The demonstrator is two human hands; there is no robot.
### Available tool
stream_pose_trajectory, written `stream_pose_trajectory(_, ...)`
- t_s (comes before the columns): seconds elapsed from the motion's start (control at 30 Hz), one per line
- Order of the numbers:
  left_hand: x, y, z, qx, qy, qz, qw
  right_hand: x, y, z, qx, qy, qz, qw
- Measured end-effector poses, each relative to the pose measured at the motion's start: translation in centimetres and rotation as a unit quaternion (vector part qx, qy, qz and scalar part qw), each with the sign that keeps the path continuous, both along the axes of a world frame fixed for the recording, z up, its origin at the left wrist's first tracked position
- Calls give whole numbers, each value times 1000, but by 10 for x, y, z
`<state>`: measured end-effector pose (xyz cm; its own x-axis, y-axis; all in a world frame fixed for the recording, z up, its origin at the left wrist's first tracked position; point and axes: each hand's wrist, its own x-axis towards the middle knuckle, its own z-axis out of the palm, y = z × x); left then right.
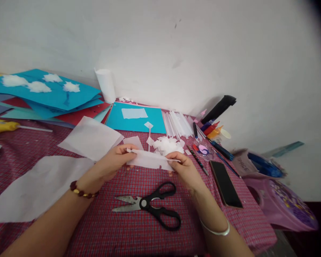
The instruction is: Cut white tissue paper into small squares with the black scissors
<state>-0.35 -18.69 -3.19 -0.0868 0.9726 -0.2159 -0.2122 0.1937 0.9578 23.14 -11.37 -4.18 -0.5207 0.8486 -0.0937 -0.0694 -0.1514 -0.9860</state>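
Observation:
Both hands hold one small strip of thin white paper (147, 159) above the red checked tablecloth (117, 232). My left hand (113, 162) pinches its left end, fingers closed. My right hand (183, 167) pinches its right end. Just behind the strip lies a heap of small white paper scraps (168, 144). Black-handled scissors (149, 204) lie shut on the cloth just in front of my hands.
Large white tissue sheets (34, 185) lie at left. Blue and red card sheets (42, 92) are stacked at the back left, a blue card (136, 121) at centre. A white paper roll (106, 85) stands by the wall. A black phone (226, 184), pens and a pink box (280, 203) sit right.

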Motion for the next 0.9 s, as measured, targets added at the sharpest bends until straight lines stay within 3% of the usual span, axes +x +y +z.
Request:
stream_pose_trajectory(0.2, -8, -6, 6, 55, -60, -34, 996, 0, -5, 10, -20, 51, 5, 998)
stream_pose_trajectory(0.43, -8, -8, 15, 102, -63, -72, 990, 2, -8, 14, 6, 58, 26, 998)
stream_pose_trajectory(0.6, 1, -4, 8, 87, -2, 4, 996, 2, -7, 10, 31, 45, 46, 997)
stream_pose_trajectory(0.73, 8, -2, 6, 101, -6, 88, 991, 2, -6, 6, 43, 30, 63, 997)
stream_pose_trajectory(0.8, 10, 0, 6, 107, -41, 120, 986, 2, -7, 5, 46, 26, 80, 995)
stream_pose_trajectory(0.9, 12, 2, 7, 100, -171, 154, 968, 1, -11, 5, 42, 31, 116, 992)
